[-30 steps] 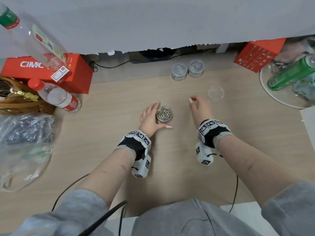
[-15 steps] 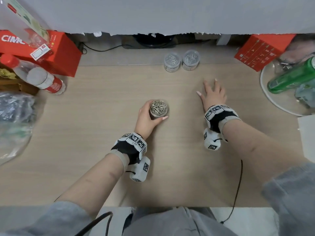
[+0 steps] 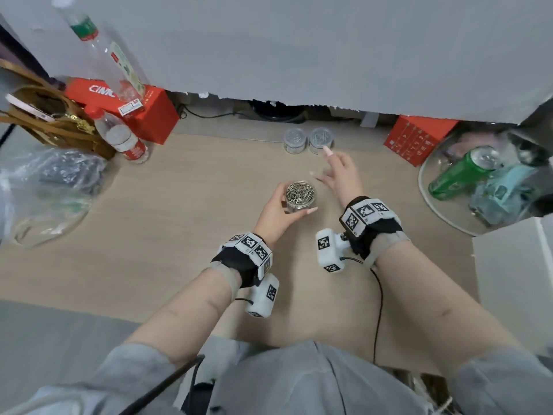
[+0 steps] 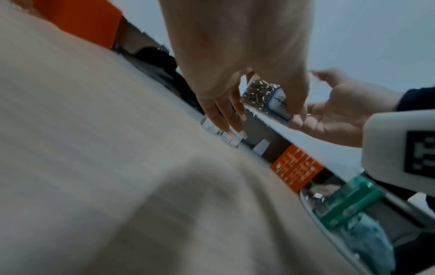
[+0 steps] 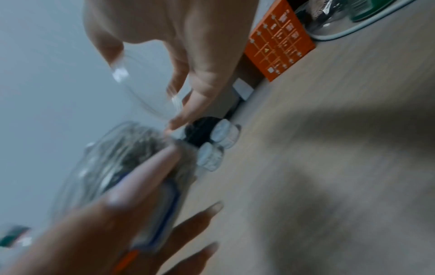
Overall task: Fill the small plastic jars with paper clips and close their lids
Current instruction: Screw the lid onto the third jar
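My left hand (image 3: pixel 291 206) grips a small clear jar (image 3: pixel 300 194) brim-full of silver paper clips, mouth open, just above the wooden table (image 3: pixel 185 223). The jar (image 4: pixel 266 96) carries a blue-edged label. My right hand (image 3: pixel 324 164) hovers just right of and beyond the jar. In the right wrist view it pinches a clear round lid (image 5: pixel 146 89) between thumb and fingers, close above the jar (image 5: pixel 113 160). In the head view the lid is too faint to make out. Two closed jars (image 3: pixel 294 140) (image 3: pixel 321 139) with clips stand side by side at the table's back edge.
Red boxes (image 3: pixel 143 115) (image 3: pixel 419 139) stand at the back left and back right. Water bottles (image 3: pixel 122 139), a brown bag (image 3: pixel 57 121) and a plastic bag (image 3: pixel 51 187) crowd the left. A glass bowl (image 3: pixel 434 211) with a green can (image 3: pixel 460 172) and a white box (image 3: pixel 514 280) fill the right.
My right hand reached the lid lying on the table at the right, took it up and brought it left to the jar. My left hand kept hold of the jar.
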Motion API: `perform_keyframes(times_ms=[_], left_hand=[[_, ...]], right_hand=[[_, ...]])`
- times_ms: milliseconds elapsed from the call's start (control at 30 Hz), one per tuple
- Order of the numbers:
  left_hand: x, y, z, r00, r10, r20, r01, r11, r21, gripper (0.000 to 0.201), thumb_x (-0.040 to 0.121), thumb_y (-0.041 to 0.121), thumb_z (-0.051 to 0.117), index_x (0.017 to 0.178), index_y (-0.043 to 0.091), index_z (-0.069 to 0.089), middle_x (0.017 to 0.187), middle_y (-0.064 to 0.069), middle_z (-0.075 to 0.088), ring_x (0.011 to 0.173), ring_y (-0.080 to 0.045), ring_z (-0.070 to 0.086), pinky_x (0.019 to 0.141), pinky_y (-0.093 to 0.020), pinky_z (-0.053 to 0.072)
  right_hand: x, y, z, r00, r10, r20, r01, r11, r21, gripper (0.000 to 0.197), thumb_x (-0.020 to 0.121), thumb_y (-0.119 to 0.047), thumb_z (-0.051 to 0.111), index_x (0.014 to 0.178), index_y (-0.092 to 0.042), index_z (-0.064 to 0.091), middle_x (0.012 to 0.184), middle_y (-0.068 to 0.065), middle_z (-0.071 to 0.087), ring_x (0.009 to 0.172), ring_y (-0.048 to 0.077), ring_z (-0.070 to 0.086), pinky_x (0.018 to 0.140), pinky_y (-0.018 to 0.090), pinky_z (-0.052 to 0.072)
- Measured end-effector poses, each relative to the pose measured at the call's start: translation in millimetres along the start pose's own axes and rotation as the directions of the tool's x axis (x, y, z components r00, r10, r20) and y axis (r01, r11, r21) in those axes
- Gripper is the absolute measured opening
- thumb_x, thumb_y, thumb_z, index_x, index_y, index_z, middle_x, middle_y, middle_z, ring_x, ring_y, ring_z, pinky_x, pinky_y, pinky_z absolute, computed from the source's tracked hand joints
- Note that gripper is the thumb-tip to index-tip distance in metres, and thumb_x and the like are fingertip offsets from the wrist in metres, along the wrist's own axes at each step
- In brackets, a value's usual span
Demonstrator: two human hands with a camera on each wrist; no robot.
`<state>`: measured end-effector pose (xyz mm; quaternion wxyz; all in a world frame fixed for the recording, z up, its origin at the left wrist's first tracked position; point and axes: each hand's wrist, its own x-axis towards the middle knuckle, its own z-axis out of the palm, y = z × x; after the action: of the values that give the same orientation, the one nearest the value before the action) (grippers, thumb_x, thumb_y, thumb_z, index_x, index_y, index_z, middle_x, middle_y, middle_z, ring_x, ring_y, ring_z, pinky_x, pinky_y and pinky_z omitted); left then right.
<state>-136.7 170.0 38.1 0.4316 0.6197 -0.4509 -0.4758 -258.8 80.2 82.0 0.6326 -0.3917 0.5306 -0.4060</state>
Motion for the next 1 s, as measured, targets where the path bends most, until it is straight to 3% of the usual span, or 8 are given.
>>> perform_keyframes(times_ms=[133,267,400,567,733,867,933,1000], left_hand=[[-9,38,-10,0.998,0.062,-0.015,-0.062,0.998,0.024,0.055,0.073,0.025,0.079,0.118,0.025,0.048,0.110,0.009,0.063,0.097,-0.003,0.062,0.090,-0.018,0.047],[-11,70,-28,0.991,0.123,0.052,-0.125,0.991,0.051,0.055,0.073,0.023,0.079,0.116,0.030,0.046,0.110,0.009,0.063,0.100,-0.012,0.063,0.092,-0.027,0.050],[-8,86,-49,0.985,0.171,-0.016,-0.170,0.984,0.057,0.051,0.076,0.016,0.076,0.117,0.023,0.047,0.095,0.010,0.060,0.077,0.011,0.056,0.072,-0.010,0.043],[-6,92,-80,0.981,0.182,-0.059,-0.184,0.983,-0.027,0.046,0.075,0.006,0.074,0.112,0.017,0.051,0.097,0.007,0.063,0.082,-0.002,0.060,0.074,-0.015,0.047],[-6,81,-121,0.978,0.206,-0.032,-0.207,0.978,-0.026,0.051,0.068,0.005,0.078,0.111,0.017,0.053,0.098,0.008,0.065,0.085,0.001,0.063,0.075,-0.016,0.049],[-2,77,-140,0.977,0.212,-0.035,-0.213,0.977,-0.022,0.045,0.062,0.013,0.081,0.098,0.026,0.055,0.095,0.004,0.067,0.085,-0.008,0.064,0.077,-0.025,0.052],[1,78,-146,0.976,0.213,-0.042,-0.215,0.976,-0.037,0.042,0.066,0.006,0.081,0.096,0.022,0.056,0.091,0.003,0.067,0.080,-0.006,0.063,0.075,-0.024,0.051],[3,83,-151,0.973,0.219,-0.072,-0.221,0.975,-0.019,0.039,0.067,0.007,0.080,0.097,0.017,0.057,0.084,0.006,0.065,0.073,-0.001,0.060,0.069,-0.017,0.048]], right_hand=[[-33,-31,22,0.986,-0.160,0.033,0.153,0.976,0.157,0.017,0.088,-0.011,0.057,0.088,-0.015,0.041,0.087,-0.002,0.053,0.080,0.011,0.057,0.078,0.020,0.052],[-58,-51,42,0.952,-0.279,0.126,0.272,0.960,0.067,0.030,0.083,-0.009,0.064,0.093,-0.015,0.036,0.100,0.000,0.063,0.093,0.009,0.061,0.083,0.017,0.049],[-70,-54,56,0.908,-0.349,0.233,0.370,0.928,-0.053,0.039,0.076,-0.012,0.072,0.092,-0.023,0.037,0.117,0.008,0.061,0.110,0.019,0.059,0.096,0.037,0.048],[-75,-59,73,0.844,-0.400,0.357,0.482,0.858,-0.179,0.056,0.073,-0.002,0.073,0.119,-0.015,0.045,0.121,0.000,0.055,0.111,0.007,0.055,0.098,0.023,0.043],[-71,-53,101,0.825,-0.321,0.466,0.533,0.717,-0.450,0.073,0.073,-0.025,0.074,0.136,-0.021,0.037,0.131,0.000,0.049,0.121,0.012,0.048,0.106,0.035,0.040],[-71,-57,122,0.831,-0.325,0.452,0.552,0.580,-0.599,0.068,0.077,-0.032,0.071,0.136,-0.018,0.041,0.123,0.005,0.048,0.117,0.016,0.046,0.102,0.030,0.038],[-68,-61,132,0.839,-0.321,0.439,0.544,0.508,-0.668,0.065,0.077,-0.034,0.070,0.134,-0.018,0.044,0.120,0.008,0.046,0.114,0.017,0.046,0.091,0.017,0.033],[-65,-66,142,0.865,-0.344,0.365,0.496,0.477,-0.726,0.065,0.074,-0.038,0.072,0.129,-0.014,0.048,0.120,0.010,0.046,0.110,0.018,0.047,0.081,0.014,0.029]])
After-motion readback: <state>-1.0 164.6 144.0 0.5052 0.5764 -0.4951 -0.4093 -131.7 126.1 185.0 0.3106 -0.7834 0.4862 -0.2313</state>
